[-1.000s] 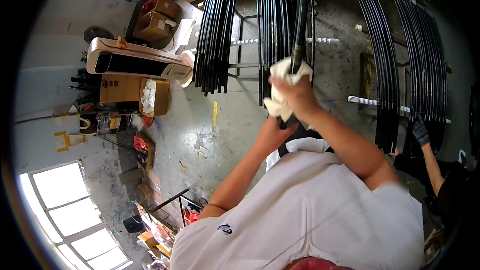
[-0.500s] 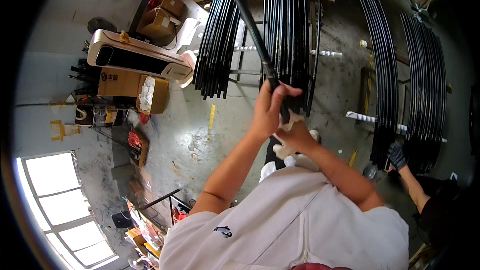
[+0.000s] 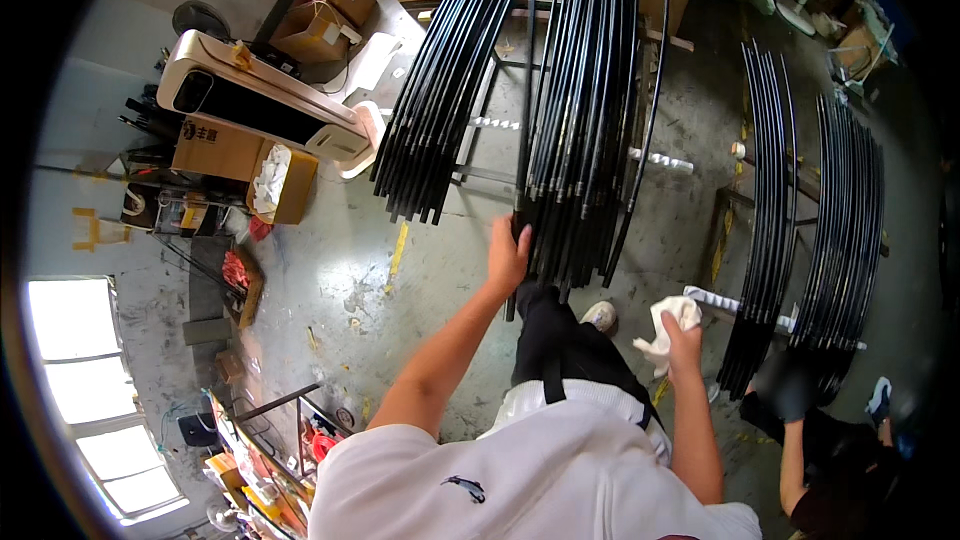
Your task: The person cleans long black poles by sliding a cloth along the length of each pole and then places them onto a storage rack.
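Observation:
My left hand (image 3: 507,258) is closed round one long, thin black rod (image 3: 526,130) near its lower end. That rod lies lengthwise along the left edge of the middle bundle of black rods (image 3: 585,130); whether it touches the rack beneath is hidden. Off to the right, my right hand (image 3: 686,348) grips a crumpled white cloth (image 3: 662,328), apart from the rods. Another bundle of black rods (image 3: 455,80) rests on the rack to the left, and a single rod (image 3: 645,130) lies apart on the right of the middle bundle.
A second rack at right carries more black rods (image 3: 850,210); a person there has a blurred gloved hand (image 3: 788,390) at their lower ends. At left stand a pinkish-white machine (image 3: 270,105) and an open cardboard box (image 3: 295,190). Cardboard boxes stand behind the rods.
The held rod has swung from a raised slant down alongside the middle bundle. My right hand has moved off it to the right with the cloth. The view has shifted slightly.

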{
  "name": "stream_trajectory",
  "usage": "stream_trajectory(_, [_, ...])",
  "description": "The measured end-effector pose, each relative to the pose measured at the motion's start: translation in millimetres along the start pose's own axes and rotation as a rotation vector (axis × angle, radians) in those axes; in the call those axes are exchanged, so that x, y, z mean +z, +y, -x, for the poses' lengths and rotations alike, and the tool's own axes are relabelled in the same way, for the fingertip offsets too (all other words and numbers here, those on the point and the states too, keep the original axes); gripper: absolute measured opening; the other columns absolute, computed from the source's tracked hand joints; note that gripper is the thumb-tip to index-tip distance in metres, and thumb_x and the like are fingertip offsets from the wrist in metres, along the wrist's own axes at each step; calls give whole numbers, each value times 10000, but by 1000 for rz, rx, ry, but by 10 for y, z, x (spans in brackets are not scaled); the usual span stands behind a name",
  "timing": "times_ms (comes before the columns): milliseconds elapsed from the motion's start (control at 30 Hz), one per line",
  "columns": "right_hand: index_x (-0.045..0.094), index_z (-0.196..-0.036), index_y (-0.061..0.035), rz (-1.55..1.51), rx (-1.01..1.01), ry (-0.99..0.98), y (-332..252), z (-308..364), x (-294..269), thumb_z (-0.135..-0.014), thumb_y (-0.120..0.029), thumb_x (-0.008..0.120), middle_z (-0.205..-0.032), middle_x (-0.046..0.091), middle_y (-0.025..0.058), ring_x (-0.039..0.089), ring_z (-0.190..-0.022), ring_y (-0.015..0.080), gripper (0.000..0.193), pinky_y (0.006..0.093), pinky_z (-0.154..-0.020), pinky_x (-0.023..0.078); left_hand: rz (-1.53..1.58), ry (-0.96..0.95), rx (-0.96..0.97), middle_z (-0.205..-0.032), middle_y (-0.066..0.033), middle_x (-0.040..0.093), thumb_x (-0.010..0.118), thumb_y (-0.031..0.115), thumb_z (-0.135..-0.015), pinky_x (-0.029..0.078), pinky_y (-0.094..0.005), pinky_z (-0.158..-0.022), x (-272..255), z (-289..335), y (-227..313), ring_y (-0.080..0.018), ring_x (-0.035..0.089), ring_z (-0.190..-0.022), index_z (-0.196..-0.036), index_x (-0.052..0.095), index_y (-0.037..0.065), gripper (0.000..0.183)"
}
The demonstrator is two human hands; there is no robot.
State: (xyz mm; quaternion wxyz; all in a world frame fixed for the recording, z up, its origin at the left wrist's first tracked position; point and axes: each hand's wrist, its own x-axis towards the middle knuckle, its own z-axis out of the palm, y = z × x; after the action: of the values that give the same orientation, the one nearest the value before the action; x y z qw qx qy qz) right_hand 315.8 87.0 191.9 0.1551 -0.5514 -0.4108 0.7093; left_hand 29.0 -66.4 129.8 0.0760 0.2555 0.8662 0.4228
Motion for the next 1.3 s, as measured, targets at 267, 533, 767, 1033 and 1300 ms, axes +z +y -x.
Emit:
stream_trajectory(267, [528,-1097,-35,64,161,142,73,321,170,-808,-58,611,-999,585,57,590,-878,169,302,305,-752,485,-96,-99,-25,-1013,-201,509,562,207,-852,431,-415,-814,690,-228,-814,-383,508,-954,-1126,446,0,363])
stream_trajectory(533, [515,-1096,-13,57,176,229,197,308,332,-800,-45,603,-997,582,64,589,-873,173,311,301,-758,476,-274,-194,-43,-1032,-166,493,645,124,-751,418,-398,-849,1014,-603,-1014,-346,473,-973,-1258,404,19,571])
stream_trajectory(767, [498,-1117,-13,87,139,260,219,158,443,-809,-58,598,-1016,569,70,573,-886,172,327,302,-755,471,-224,-129,-56,-1070,-181,490,646,112,-738,394,-411,-892,925,-644,-1225,-349,463,-1016,-1197,461,14,504])
stream_trajectory(1033, [483,-1151,-15,17,136,255,147,-12,695,-833,-98,599,-1053,561,72,569,-911,179,349,310,-797,458,-746,258,-198,-1086,-123,500,650,102,-678,370,-387,-892,0,-1225,-1701,-292,466,-1046,-1083,503,49,434])
stream_trajectory(1300, [486,-1148,-13,57,132,209,215,-164,702,-832,-80,591,-1044,567,67,569,-911,175,339,308,-787,457,-1093,102,-290,-905,-45,474,464,106,-818,372,-327,-749,-272,-1413,-2344,-209,477,-895,-888,494,110,76])
